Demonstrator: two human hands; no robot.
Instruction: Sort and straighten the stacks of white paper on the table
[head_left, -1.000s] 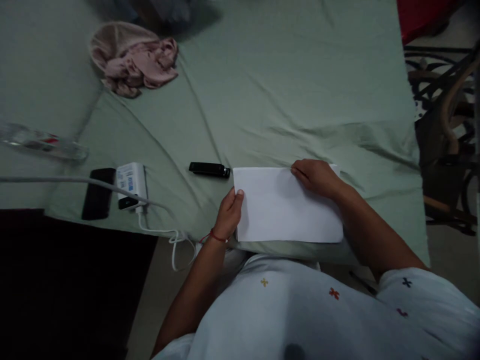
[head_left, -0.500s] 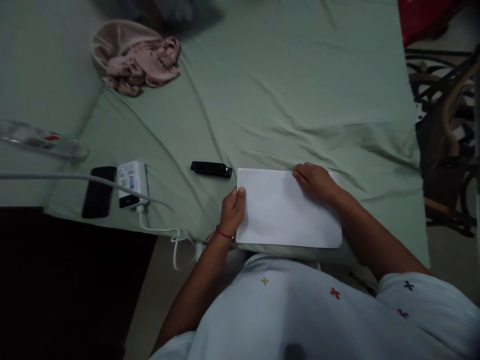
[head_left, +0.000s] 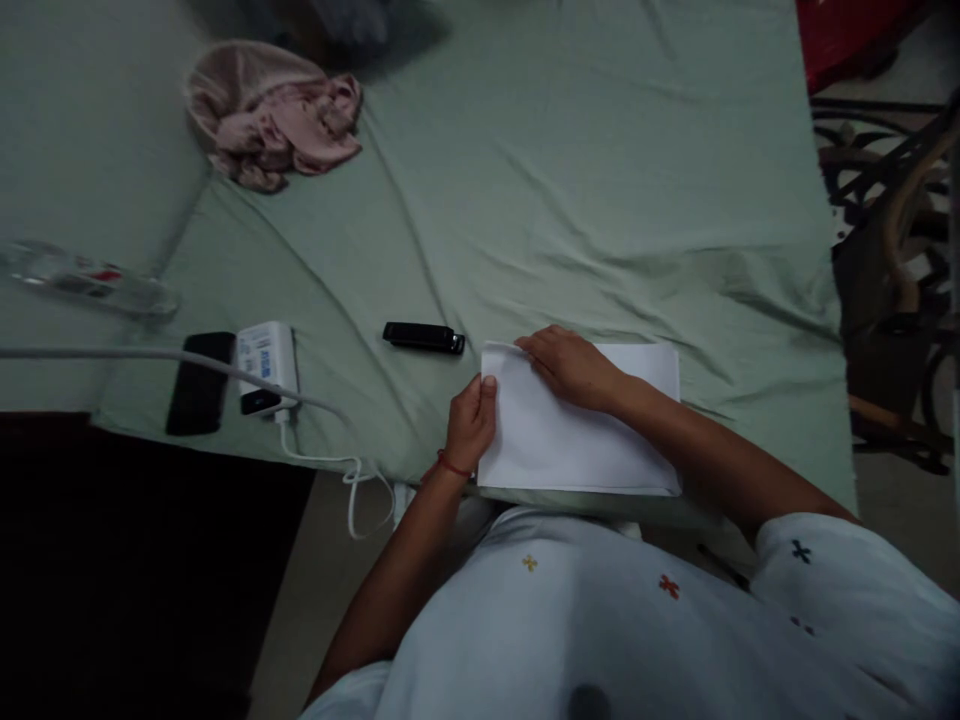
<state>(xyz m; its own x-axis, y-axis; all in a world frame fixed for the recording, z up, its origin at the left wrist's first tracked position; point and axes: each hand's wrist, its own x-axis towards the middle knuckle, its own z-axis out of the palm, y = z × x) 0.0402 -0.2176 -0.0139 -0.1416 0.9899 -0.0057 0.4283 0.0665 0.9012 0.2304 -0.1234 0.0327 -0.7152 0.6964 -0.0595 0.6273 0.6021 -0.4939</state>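
Note:
A white sheet of paper [head_left: 570, 445], folded flat, lies on the green bedsheet [head_left: 570, 180] near the front edge of the bed. My left hand [head_left: 471, 422] pinches its left edge, thumb on top. My right hand [head_left: 570, 365] presses on the top left part of the paper, fingertips close to the far left corner, which lifts slightly. My right forearm crosses over the sheet. A black stapler [head_left: 424, 337] lies just left of the paper's far corner.
At the left lie a black phone [head_left: 199, 382], a white charger box [head_left: 266, 365] with white cable [head_left: 330, 460], and a clear plastic bottle [head_left: 82, 281]. A crumpled pink cloth [head_left: 274, 115] sits far left. A dark metal chair [head_left: 896, 270] stands right of the bed.
My right hand slid left along the paper's far edge toward the left corner. My left hand kept its hold on the left edge. The paper barely shifted.

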